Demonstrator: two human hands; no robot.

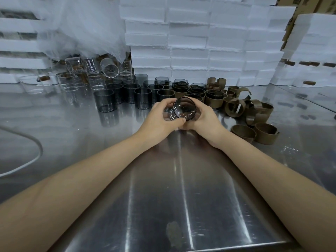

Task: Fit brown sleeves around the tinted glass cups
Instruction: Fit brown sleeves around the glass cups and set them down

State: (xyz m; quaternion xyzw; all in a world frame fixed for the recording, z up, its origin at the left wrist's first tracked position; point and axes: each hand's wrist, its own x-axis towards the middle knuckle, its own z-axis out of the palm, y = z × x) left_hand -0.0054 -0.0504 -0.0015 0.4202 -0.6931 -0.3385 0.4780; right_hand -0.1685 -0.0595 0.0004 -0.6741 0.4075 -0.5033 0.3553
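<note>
Both hands hold one tinted glass cup (184, 110) tipped on its side, its round end facing me, above the middle of the steel table (163, 179). My left hand (163, 117) wraps its left side and my right hand (205, 117) grips its right side. A thin brown edge shows at the cup's lower right; whether a sleeve is around it I cannot tell. Several bare tinted cups (142, 98) stand behind the hands. Cups wearing brown sleeves (214, 99) stand to their right. Loose brown sleeves (254, 113) lie in a heap at the right.
Clear glass beakers and cups (76, 82) crowd the back left, one lying tipped over. White foam boxes (200, 42) are stacked along the back and right. A white cable (34, 157) curves over the table's left part.
</note>
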